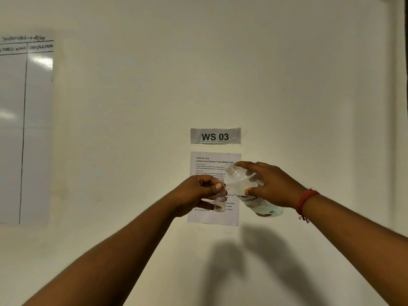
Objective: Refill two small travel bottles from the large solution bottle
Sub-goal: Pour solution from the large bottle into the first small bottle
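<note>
My left hand grips a small clear travel bottle with a small red and blue label, held upright in front of the wall. My right hand grips the large clear solution bottle, uncapped and tilted with its threaded mouth up and to the left, just right of the small bottle's top. The large bottle carries a handwritten label and holds some clear liquid near its base. The two bottles are close together; whether they touch is unclear. Only one small bottle is in view.
Behind the hands a printed task sheet hangs on the cream wall under a sign reading WS 03. A whiteboard hangs at the left. A red thread bracelet circles my right wrist. No table shows.
</note>
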